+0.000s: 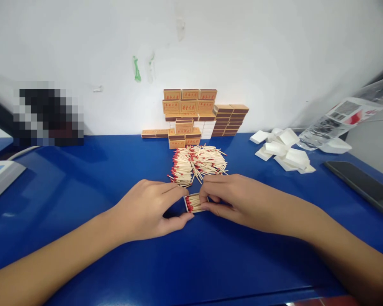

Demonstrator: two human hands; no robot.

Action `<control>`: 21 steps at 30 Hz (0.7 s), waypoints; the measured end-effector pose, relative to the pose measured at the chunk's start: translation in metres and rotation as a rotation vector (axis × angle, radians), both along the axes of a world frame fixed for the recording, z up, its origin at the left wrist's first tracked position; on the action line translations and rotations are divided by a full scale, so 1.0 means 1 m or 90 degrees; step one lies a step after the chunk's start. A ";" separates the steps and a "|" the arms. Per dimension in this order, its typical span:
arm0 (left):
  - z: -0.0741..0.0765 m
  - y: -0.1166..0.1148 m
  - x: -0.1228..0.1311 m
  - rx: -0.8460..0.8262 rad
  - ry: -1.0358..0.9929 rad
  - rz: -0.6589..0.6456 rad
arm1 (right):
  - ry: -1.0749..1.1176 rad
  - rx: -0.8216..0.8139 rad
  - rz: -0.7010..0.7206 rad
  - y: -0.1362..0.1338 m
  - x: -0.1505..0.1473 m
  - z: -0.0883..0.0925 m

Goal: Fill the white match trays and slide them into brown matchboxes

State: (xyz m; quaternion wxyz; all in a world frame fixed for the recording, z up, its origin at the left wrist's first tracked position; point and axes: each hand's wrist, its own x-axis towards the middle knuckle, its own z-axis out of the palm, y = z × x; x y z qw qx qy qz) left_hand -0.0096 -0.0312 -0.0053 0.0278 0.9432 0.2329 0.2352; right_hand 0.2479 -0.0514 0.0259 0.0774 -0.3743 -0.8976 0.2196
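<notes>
A small white matchbox tray (185, 205) lies on the blue table between my hands, filled with red-tipped matches (194, 203) whose heads point left. My left hand (150, 208) grips the tray's left end, forefinger at the far side and thumb at the near side. Over the right end, the fingers of my right hand (226, 197) are pinched together and cover that part of the tray. Whatever they hold is hidden. Just beyond both hands spreads a large heap of loose matches (207, 160), most heads on the left side facing left.
Orange matchboxes (188, 106) are stacked against the wall, with brown-sided ones (228, 121) beside them. Several white trays (289, 148) lie piled at the right, near a clear plastic bottle (325, 123) and a dark phone (360, 185). A white device (4, 178) sits far left.
</notes>
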 end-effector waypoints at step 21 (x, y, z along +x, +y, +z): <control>0.002 -0.002 0.000 -0.015 -0.002 -0.001 | 0.135 0.199 -0.136 0.019 0.002 -0.011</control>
